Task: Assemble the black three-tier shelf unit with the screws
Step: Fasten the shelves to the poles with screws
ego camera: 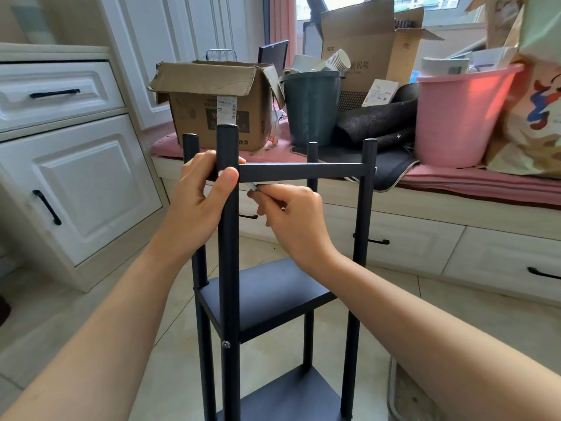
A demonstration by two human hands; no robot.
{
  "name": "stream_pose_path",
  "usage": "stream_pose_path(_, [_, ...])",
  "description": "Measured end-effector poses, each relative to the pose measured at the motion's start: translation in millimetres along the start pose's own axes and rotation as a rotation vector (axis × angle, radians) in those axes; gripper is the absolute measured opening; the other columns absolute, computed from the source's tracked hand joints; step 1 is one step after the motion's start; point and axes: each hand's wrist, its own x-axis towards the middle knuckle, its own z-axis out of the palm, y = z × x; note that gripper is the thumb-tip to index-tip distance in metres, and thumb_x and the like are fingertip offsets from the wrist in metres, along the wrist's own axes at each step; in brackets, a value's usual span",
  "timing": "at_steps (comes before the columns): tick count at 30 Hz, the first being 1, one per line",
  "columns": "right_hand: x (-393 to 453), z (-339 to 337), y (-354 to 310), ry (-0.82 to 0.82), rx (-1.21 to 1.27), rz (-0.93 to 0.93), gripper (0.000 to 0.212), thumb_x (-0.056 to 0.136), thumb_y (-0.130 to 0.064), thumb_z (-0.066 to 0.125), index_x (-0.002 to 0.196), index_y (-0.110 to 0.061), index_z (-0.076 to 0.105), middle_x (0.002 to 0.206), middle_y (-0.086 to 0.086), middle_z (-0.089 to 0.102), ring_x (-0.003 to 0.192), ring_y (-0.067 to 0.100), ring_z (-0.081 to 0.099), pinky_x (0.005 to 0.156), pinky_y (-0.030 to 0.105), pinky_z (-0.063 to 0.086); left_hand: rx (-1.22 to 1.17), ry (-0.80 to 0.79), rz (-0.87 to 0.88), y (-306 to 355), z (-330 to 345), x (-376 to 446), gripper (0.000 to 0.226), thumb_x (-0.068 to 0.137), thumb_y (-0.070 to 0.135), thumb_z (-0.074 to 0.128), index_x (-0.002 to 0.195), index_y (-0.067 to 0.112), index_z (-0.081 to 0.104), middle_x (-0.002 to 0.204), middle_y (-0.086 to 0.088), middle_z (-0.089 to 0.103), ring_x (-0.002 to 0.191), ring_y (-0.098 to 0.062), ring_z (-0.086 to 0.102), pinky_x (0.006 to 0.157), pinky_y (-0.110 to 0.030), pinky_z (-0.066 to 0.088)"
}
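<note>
White panelled cabinets (60,165) with black handles line the left of this room, and a window seat with a pink cushion (473,180) runs along the back, crowded with an open brown cardboard box (212,107), a dark green plastic bucket (312,107) stuffed with paper cups, and a pink plastic tub (458,117). On the pale tiled floor (151,344) stands the black metal three-tier shelf unit (267,293), upright, its four posts rising past the top tier. The left hand (203,196) wraps around the near-left post at the top tier's corner, thumb pressed on the front rail. The right hand (291,214) sits just beneath that rail, fingers curled and pinching a small silvery metal tool (252,186) tucked under the rail beside the post; I cannot tell exactly what it is.
</note>
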Motion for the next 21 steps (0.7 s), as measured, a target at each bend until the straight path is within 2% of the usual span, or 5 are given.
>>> stream_pose_path(3, [-2.7,2.6,1.8,0.010,0.067,0.036,0.017,0.095,-0.010,0.064,0.085,-0.005,0.077,0.068,0.003,0.067,0.051,0.008,0.055,0.058,0.015,0.047,0.015,0.003,-0.008,-0.8,1.5,-0.6,0.012,0.105,0.045,0.042,0.101,0.055,0.048,0.097,0.023,0.054,0.103,-0.014,0.054,0.086,-0.027,0.043])
stream_pose_path(6, [-4.5,5.6,3.3,0.025,0.092,0.044,0.016,0.095,-0.010,0.064,0.088,-0.005,0.077,0.068,0.002,0.067,0.049,0.007,0.055,0.057,0.012,0.045,0.003,-0.013,-0.011,0.0,1.1,-0.5,0.012,0.103,0.047,0.042,0.108,0.044,0.053,0.101,0.017,0.055,0.104,-0.016,0.054,0.086,-0.027,0.041])
stream_pose_path(11, [-9.8,13.2,5.4,0.060,0.066,0.002,0.012,0.093,-0.010,0.066,0.094,-0.007,0.078,0.067,-0.003,0.068,0.055,0.010,0.062,0.066,0.026,0.055,0.004,-0.028,-0.002,3.7,0.5,-0.5,0.050,0.094,0.057,0.036,0.119,0.020,0.059,0.110,0.003,0.059,0.109,-0.018,0.054,0.090,-0.025,0.042])
stream_pose_path(16, [-8.4,26.2,9.1,0.090,0.042,-0.039,0.013,0.091,-0.012,0.068,0.097,-0.006,0.078,0.081,0.004,0.073,0.072,0.020,0.067,0.073,0.042,0.055,-0.014,-0.007,-0.019,1.6,0.9,0.2,0.015,0.098,0.051,0.039,0.105,0.045,0.051,0.101,0.012,0.056,0.103,-0.018,0.055,0.087,-0.028,0.045])
stream_pose_path(21, [-6.0,38.8,12.3,0.117,0.031,-0.086,0.015,0.090,-0.013,0.069,0.099,-0.004,0.077,0.087,0.007,0.075,0.078,0.023,0.069,0.074,0.043,0.055,-0.029,-0.008,-0.032,0.6,-2.6,-1.7,0.020,0.094,0.058,0.037,0.104,0.048,0.051,0.103,0.010,0.057,0.106,-0.018,0.055,0.089,-0.029,0.045])
